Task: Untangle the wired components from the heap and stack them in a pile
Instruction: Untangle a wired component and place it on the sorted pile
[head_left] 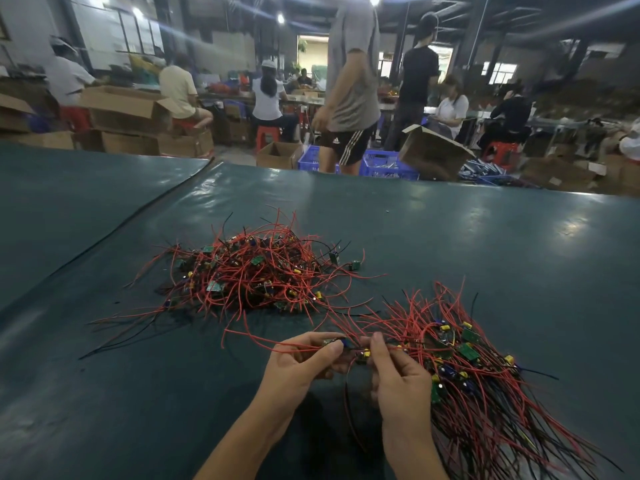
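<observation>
A tangled heap [249,271] of small green circuit boards with red and black wires lies on the dark green table [450,230], ahead and left of centre. A sorted pile [467,368] of the same wired components fans out at the right, its wires pointing toward me. My left hand [301,362] pinches a wired component [334,342] between thumb and fingers, with red wires trailing left. My right hand [398,372] pinches another small component [363,355] right beside it, at the pile's left edge. A red and black wire pair hangs down between my hands.
Two single components [353,265] lie loose just right of the heap. A seam [138,216] in the table cover runs diagonally at the left. Beyond the far edge stand people, cardboard boxes [433,154] and blue crates [388,164].
</observation>
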Tool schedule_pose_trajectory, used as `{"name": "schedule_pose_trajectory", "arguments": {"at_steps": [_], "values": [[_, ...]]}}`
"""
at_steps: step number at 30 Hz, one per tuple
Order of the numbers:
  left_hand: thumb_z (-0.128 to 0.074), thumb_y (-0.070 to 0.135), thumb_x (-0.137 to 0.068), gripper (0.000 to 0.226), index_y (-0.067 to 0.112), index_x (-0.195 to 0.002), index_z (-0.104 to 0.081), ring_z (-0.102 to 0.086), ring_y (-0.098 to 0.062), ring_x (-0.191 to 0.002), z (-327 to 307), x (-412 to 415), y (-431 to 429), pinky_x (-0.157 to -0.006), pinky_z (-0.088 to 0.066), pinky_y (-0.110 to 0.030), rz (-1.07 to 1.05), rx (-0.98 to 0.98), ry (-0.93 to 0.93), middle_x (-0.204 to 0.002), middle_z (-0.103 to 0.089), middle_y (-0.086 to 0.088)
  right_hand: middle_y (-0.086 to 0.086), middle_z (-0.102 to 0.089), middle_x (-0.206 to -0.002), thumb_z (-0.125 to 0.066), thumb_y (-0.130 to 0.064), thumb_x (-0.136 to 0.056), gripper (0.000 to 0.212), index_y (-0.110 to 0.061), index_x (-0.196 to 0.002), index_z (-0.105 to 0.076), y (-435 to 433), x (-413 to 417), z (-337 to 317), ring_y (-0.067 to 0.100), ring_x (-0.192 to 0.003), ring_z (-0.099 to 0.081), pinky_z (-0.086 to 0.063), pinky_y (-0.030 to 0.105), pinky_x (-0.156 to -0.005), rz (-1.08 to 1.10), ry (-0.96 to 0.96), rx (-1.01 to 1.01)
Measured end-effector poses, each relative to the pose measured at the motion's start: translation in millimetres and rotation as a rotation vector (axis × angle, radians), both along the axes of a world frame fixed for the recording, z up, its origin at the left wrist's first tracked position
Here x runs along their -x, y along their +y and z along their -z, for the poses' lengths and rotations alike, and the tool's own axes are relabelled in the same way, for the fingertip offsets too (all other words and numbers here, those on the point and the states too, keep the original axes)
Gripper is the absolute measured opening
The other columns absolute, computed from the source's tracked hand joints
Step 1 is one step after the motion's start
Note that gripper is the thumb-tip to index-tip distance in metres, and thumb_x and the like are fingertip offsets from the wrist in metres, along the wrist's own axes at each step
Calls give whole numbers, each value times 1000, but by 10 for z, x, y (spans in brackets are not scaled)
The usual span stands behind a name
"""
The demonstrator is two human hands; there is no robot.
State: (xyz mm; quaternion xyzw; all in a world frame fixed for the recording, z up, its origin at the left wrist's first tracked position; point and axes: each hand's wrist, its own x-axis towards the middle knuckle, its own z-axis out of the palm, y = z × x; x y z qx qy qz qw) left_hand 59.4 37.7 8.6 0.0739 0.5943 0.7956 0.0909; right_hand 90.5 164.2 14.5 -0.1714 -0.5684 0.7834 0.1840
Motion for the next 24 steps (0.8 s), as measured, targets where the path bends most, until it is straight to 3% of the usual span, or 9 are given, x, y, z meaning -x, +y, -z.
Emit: {"name": "schedule_pose_trajectory", "arguments": {"at_steps": [3, 8, 12, 17, 20, 24], "values": [[-80, 35, -60, 36, 14, -88, -78, -70, -19, -70, -25, 19, -23, -61, -53, -20, -30, -22, -6, -84, -74, -18, 0, -44, -50, -62, -20, -92, 31, -13, -66, -77, 119, 10, -16, 4, -39, -31, -24, 17, -35, 84, 11, 76], [-78, 33, -58, 32, 16, -85, -79, -69, -20, -69, -56, 34, -81, -63, -54, -21, -38, -46, -12, -82, -74, -18, -3, -46, -51, -62, -24, -91, 28, -15, -70, -77, 289, 13, -34, 3, -39, -35, -29, 17, -34, 159, 61, 160], [-77, 34, -60, 31, 16, -85, -79, -69, -19, -70, -62, 16, -76, -62, -54, -21, -21, -65, -40, -84, -74, -16, -6, -49, -52, -66, -38, -77, 24, -16, -72, -73, 203, 0, -36, 4, -40, -36, -28, 18, -34, 130, 97, 144], [-75, 38, -63, 35, 12, -86, -76, -67, -18, -69, -42, 6, -59, -64, -53, -22, 6, -60, -64, -81, -72, -15, -7, -51, -53, -70, -45, -68, 35, -12, -76, -60, 20, -29, 15, 4, -45, -42, -36, 16, -41, -28, 100, -76], [-80, 39, -70, 30, 13, -85, -77, -63, -15, -67, -21, 11, -60, -66, -53, -22, 76, -55, -46, -77, -70, -10, -1, -57, -56, -67, -45, -73, 46, -1, -75, -57, -70, -40, 61, 10, -52, -51, -44, 22, -51, -162, 139, -207], [-70, 36, -78, 25, 13, -85, -77, -55, -16, -64, 19, 22, -43, -68, -50, -26, 105, 4, 5, -68, -62, -8, -3, -61, -57, -56, -42, -85, 42, -6, -67, -69, -152, -53, 70, 5, -56, -55, -44, 17, -57, -270, 163, -263]]}}
